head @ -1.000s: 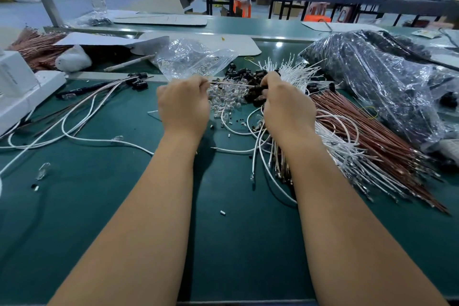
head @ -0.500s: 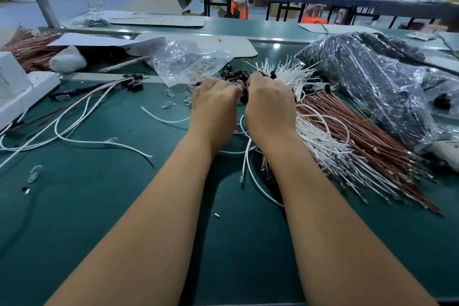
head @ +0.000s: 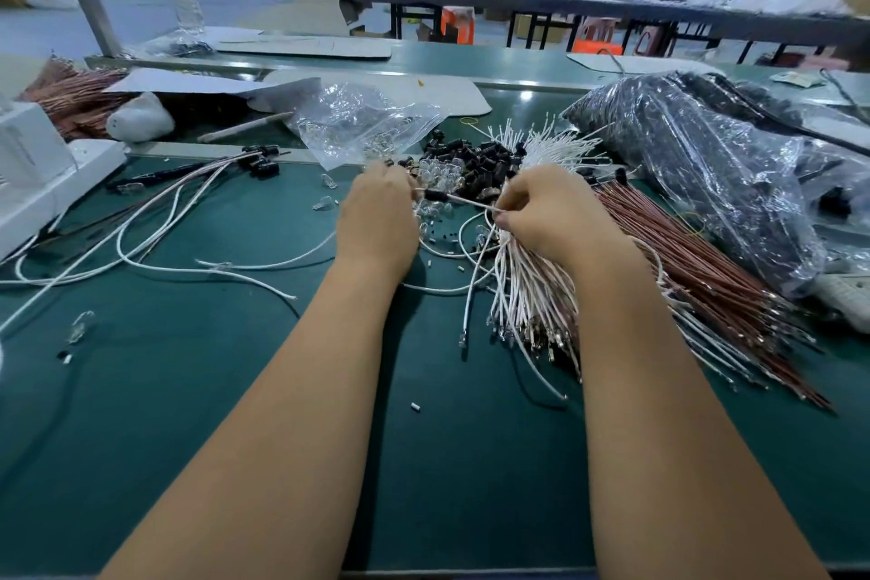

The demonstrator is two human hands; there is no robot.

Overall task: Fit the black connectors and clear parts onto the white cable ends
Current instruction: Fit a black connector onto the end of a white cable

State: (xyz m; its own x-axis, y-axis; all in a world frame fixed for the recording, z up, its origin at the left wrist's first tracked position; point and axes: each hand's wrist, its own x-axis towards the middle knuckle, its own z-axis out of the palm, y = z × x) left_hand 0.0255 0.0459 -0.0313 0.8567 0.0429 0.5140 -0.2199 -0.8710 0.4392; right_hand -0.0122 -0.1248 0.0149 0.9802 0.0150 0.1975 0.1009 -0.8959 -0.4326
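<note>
A: What were the two hands doing at that moment?

B: Both were over the green bench mat, close together. The right hand had its fingers curled, thumb and forefinger pinching a thin white cable that ran leftward toward the left hand. A small black connector sat on the cable's far end, right at the left fingertips.

A: So the left hand was gripping the connector?

B: Its fingers were curled at that end of the cable, and it appeared to pinch the connector, though the fingertips were hidden behind the back of the hand.

A: Where was the rest of the stock?

B: A heap of loose black cylindrical connectors lay just beyond the hands, with a scatter of small clear plastic parts touching its near edge. An opened clear plastic bag lay behind and to the left of those. A thick bundle of white cables passed under the right wrist, and a bundle of copper-brown wires lay beside it on the right.

A: Anything on the left side?

B: Several long white cables with black ends lay spread across the mat, near a white plastic box. A large crinkled bag of dark parts sat at far right.
</note>
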